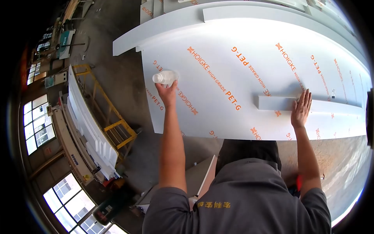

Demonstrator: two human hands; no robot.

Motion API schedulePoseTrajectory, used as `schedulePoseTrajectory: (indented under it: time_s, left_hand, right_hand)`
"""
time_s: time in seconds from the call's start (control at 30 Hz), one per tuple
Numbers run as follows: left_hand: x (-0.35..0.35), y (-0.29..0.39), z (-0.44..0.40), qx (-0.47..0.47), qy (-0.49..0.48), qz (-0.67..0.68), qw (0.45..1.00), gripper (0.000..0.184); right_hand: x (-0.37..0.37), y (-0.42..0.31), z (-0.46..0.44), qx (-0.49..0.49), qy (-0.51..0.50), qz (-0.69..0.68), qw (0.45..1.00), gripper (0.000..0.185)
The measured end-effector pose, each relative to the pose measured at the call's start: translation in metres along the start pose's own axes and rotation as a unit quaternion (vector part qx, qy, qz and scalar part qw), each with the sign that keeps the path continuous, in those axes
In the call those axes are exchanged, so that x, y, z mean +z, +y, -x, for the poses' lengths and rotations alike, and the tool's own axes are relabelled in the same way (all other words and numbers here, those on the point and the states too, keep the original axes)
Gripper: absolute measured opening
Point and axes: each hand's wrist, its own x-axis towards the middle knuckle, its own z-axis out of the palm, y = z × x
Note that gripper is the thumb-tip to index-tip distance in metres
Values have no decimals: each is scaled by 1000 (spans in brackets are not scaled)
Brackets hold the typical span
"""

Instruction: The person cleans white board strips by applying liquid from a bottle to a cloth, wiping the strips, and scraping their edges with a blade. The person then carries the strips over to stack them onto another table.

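Note:
A large white sheet printed with orange lettering lies in front of me. Near its left edge my left hand grips a translucent white bottle, thumb and fingers around its lower side. On the right part of the sheet rests a long narrow white strip. My right hand lies on this strip, fingers stretched out and close together, palm down.
Another long white strip runs along the sheet's far edge. On the left stand a yellow metal frame and a stack of long pale panels. A board leans below the sheet's near edge.

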Motion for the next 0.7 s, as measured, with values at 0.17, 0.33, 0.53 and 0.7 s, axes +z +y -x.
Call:
schedulePoseTrajectory:
  time_s: [0.17,0.33,0.53,0.7]
  left_hand:
    - [-29,-39,66,-61,30,-111,991,66]
    - [-38,-42,149,113,-108,-347,925,63]
    - [-48,-60,161,100,-163,-391,901,79]
    - [-43,-59,159,66,-163,-435,883,83]
  right_hand:
    - [-7,-157,2,-86,-149,-44,984,82]
    - [-16,-127,-1,-153,-190,-68,967,83]
    - [-10,22,-3,65,-45,61,995,77]
    - [-2,-176,-9,-118,-180,-37,976,81]
